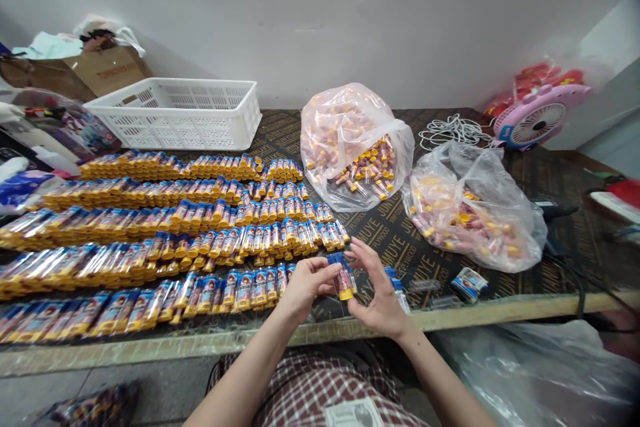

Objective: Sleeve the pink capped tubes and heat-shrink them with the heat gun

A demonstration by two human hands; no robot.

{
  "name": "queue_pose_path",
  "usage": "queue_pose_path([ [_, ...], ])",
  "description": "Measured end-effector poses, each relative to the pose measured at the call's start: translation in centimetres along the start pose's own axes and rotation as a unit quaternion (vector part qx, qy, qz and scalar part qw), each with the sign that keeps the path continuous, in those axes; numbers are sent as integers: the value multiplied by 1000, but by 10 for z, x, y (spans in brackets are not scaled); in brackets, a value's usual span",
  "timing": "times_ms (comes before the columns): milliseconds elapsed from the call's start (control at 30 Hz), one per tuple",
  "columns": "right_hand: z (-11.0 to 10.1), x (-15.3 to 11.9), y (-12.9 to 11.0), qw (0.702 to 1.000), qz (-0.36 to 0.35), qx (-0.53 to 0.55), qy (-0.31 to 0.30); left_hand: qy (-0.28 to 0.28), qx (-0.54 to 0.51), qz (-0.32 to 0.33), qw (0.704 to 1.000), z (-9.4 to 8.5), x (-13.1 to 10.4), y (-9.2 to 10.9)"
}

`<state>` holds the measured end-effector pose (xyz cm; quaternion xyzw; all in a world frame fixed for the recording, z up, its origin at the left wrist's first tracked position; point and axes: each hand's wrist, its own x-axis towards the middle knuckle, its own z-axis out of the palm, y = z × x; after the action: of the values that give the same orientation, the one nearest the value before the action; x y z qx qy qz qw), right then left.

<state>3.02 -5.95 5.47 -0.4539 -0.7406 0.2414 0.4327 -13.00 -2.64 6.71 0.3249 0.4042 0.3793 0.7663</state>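
Over the front part of the dark board, my left hand (311, 285) pinches a small tube (345, 285) with a blue top and a yellow base. My right hand (374, 285) is at the tube's right side, its thumb and fingers apart and curved around it; whether they touch it is hard to tell. Long rows of similar wrapped tubes (210, 250) lie to the left. Behind my hands, a clear bag (345, 127) holds many yellow-ended tubes, and a second bag (480, 213) of them lies to the right.
A white plastic basket (185, 117) stands at the back left, near a brown paper bag (107, 70). At the back right are a pink fan (540, 121) and a coiled white cable (455, 132). A label stack (469, 283) lies near the wooden front edge (480, 315).
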Motion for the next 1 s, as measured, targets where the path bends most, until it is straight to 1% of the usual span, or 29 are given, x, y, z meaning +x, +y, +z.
queue_pose_path([
  [67,-1,0,0,999,3,32,-25,-11,7,-11,1000,3,-2,-1],
  [167,0,-2,2,997,11,69,-40,-17,7,-22,1000,6,-4,-3],
  [300,1,-4,1,994,13,106,-31,-17,1,-25,1000,8,-6,-3],
  [500,3,-4,-1,992,15,124,-11,-14,5,-28,1000,9,-7,0],
  [600,4,-3,-1,991,13,131,-13,-17,-1,-27,999,9,-8,-3],
  [700,5,-1,-1,990,26,136,-27,-16,-9,-21,1000,6,-5,-2],
  [767,4,1,1,991,37,123,-37,-3,23,0,1000,-5,4,6],
  [800,3,2,3,992,41,112,-39,14,56,20,998,-14,11,14],
  [867,-1,3,10,994,46,91,-31,76,155,72,982,-41,26,39],
  [900,-3,3,14,995,51,80,-22,124,216,100,963,-58,34,54],
  [933,-5,4,19,996,58,69,-12,175,287,123,934,-77,41,70],
  [967,-7,4,23,996,66,56,-3,237,363,139,890,-95,47,87],
  [1000,-10,5,27,996,74,42,3,298,447,149,830,-113,53,102],
])
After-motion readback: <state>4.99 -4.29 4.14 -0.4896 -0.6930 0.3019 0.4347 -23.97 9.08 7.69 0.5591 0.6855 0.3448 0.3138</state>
